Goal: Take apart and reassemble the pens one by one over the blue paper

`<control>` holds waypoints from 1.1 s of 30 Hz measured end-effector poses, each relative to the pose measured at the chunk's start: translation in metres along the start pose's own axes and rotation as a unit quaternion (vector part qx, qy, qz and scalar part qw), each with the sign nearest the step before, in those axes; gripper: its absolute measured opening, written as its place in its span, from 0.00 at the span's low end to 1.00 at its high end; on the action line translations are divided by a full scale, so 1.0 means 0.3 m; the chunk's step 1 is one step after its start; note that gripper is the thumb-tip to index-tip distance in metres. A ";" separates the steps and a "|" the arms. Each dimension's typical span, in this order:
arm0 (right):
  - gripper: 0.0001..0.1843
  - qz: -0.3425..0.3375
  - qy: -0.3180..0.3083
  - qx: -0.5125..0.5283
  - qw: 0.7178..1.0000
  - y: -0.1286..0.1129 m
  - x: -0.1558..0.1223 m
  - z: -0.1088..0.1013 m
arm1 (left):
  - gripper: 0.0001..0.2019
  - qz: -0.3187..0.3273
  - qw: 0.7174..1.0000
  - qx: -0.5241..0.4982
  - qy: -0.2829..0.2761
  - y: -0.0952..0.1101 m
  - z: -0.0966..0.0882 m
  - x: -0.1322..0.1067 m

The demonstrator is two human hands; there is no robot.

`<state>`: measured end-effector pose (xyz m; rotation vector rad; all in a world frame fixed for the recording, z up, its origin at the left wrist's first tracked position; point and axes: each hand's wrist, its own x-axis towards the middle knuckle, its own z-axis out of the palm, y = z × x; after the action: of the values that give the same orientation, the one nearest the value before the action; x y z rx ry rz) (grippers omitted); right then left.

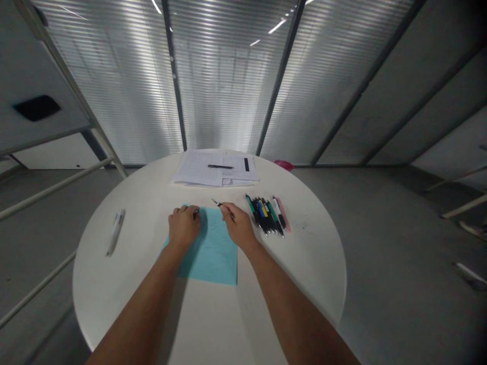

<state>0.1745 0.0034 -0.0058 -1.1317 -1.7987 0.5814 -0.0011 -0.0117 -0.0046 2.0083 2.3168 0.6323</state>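
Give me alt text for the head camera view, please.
Over a blue sheet on a round white table, a person's right hand holds a slim pointed piece and their left hand a small dark piece. Right of the sheet lie bunched pens; beyond it, papers with a black pen on top; far left, a whitish pen-like item.

Blinds [224,101], a whiteboard [38,71] and stacked papers [198,170] suggest an office.

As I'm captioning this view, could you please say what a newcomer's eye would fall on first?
Probably the turquoise sheet, vividly coloured, around the middle of the round white table. Next, perhaps, the pen in the fingers of the right hand near the sheet's far edge, then the cluster of pens to that hand's right.
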 end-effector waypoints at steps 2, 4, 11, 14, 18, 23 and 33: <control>0.21 0.000 0.000 0.002 1.000 0.000 0.000 0.000 | 0.18 0.001 1.000 0.002 0.001 0.000 0.000 0.000; 0.21 0.000 -0.001 0.003 1.000 0.000 0.001 0.000 | 0.18 0.001 1.000 0.004 -0.002 0.000 -0.001 -0.001; 0.21 0.003 0.001 0.005 1.000 0.006 0.000 -0.001 | 0.18 -0.016 1.000 0.001 0.003 -0.002 -0.007 -0.002; 0.21 0.002 0.002 0.005 1.000 0.006 0.001 -0.001 | 0.18 -0.023 1.000 -0.001 -0.001 -0.003 -0.012 -0.002; 0.21 0.003 0.003 0.001 1.000 0.006 0.001 -0.002 | 0.18 -0.027 1.000 -0.004 -0.002 -0.003 -0.015 -0.001; 0.21 0.007 0.003 -0.002 1.000 0.006 0.002 -0.004 | 0.17 -0.026 1.000 -0.010 0.002 0.004 -0.016 -0.004; 0.22 0.006 0.004 0.004 1.000 0.004 0.003 -0.005 | 0.19 -0.043 0.999 -0.008 -0.011 0.005 -0.020 -0.008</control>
<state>0.1762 0.0047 -0.0054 -1.1378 -1.7828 0.5905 -0.0007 -0.0154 0.0008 1.8883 2.3617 0.6185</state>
